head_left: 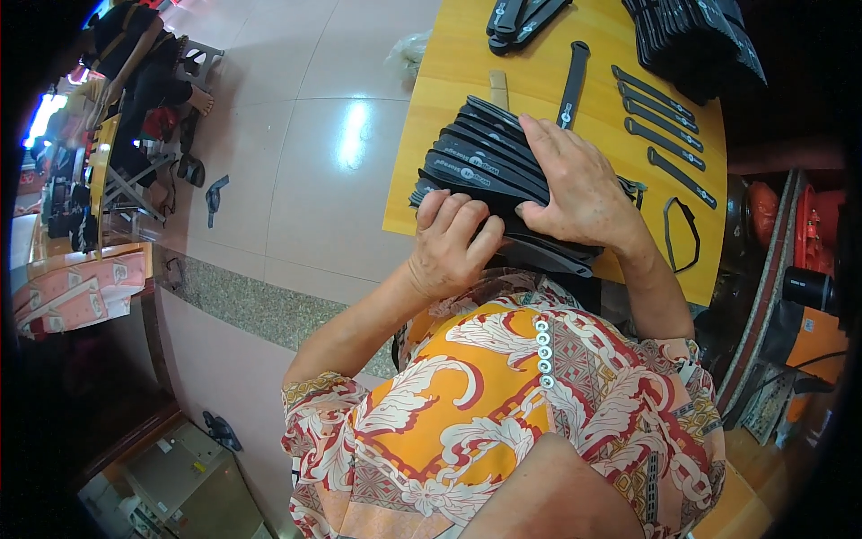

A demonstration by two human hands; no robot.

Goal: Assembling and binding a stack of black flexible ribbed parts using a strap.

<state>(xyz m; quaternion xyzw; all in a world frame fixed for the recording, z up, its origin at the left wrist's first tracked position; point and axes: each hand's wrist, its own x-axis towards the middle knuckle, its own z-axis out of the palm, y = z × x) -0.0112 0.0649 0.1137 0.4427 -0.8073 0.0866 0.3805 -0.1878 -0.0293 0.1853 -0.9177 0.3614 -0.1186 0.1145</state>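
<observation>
A thick stack of black straps (489, 166) with white print lies fanned on the yellow table in front of me. My left hand (456, 235) has its fingers curled over the stack's near left edge, gripping it. Across the stack's right part rests my right hand (579, 184), its fingers stretched out and the thumb apart. What lies beneath that palm is hidden. Just beyond the right fingertips is a single black strap (575, 85). A tan strip (499, 90) sticks out behind the stack.
On the yellow table (620, 180), several single straps (663, 124) lie in a row at right, near a looped black strap (681, 235). More bundles stand at the far edge: one dark pile (696, 40) and another (525, 22). A seated person (135, 81) is at far left.
</observation>
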